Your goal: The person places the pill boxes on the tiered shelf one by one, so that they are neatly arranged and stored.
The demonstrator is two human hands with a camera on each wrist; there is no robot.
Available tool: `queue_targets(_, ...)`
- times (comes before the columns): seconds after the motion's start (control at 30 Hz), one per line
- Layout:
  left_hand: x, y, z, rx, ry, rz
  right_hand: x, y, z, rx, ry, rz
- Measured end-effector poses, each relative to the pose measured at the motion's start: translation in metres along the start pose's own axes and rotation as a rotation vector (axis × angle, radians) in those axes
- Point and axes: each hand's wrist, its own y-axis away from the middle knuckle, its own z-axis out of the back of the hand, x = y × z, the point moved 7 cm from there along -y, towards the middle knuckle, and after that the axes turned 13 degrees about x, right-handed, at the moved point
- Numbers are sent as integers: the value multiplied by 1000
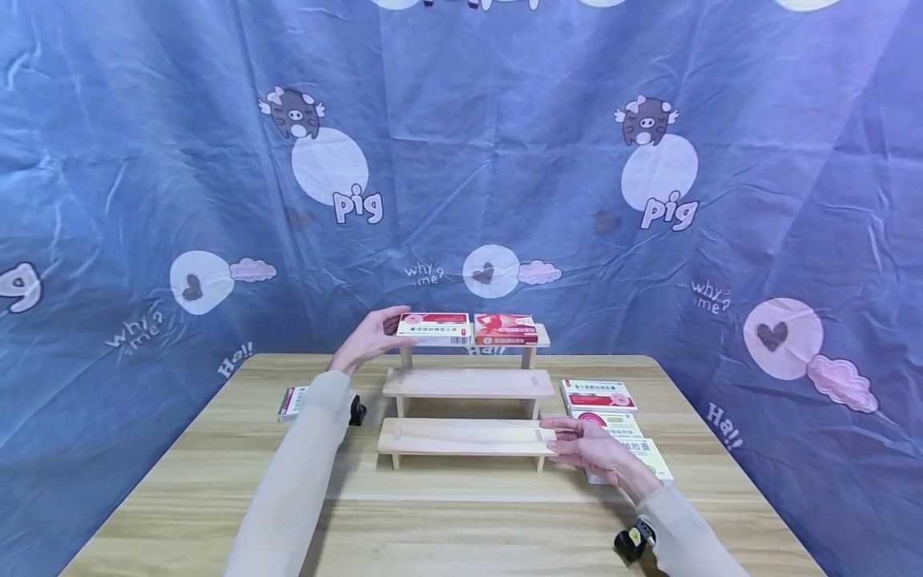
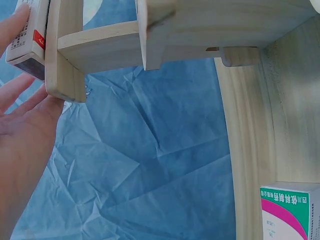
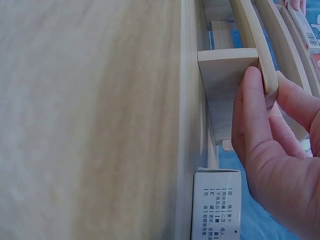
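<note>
A three-step wooden stand (image 1: 467, 385) sits on the table, seen in all views. On its top step lie a white-and-red medicine box (image 1: 433, 329) and a red medicine box (image 1: 506, 328), side by side. My left hand (image 1: 371, 340) holds the left end of the white-and-red box, its thumb along the box in the left wrist view; the other fingers reach the end of the top board (image 2: 65, 75). With thumb above and fingers below, my right hand (image 1: 587, 450) pinches the right end of the lowest board (image 3: 260, 55).
Several medicine boxes (image 1: 598, 395) lie in a column right of the stand, partly behind my right hand. Another box (image 1: 292, 403) with green and magenta print lies at the left, partly covered by my left sleeve. A blue printed cloth (image 1: 461, 176) hangs behind the table (image 1: 461, 529).
</note>
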Motion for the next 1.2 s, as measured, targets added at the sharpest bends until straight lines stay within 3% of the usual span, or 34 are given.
queue_targets(0.33, 2, -4, -4, 23, -5, 7, 0, 0, -2, 8, -16, 12)
queue_targets(0.53, 2, 3, -2, 2, -3, 27, -1, 0, -3, 6, -16, 8)
queue_targets(0.77, 2, 21, 14, -110, 28, 4, 0, 1, -4, 18, -14, 18)
queue_targets(0.9, 0, 33, 22, -151, -2, -10, 1, 1, -4, 27, -16, 28)
queue_targets(1.2, 14, 66, 40, -149, -17, 13, 0, 1, -3, 30, -18, 27)
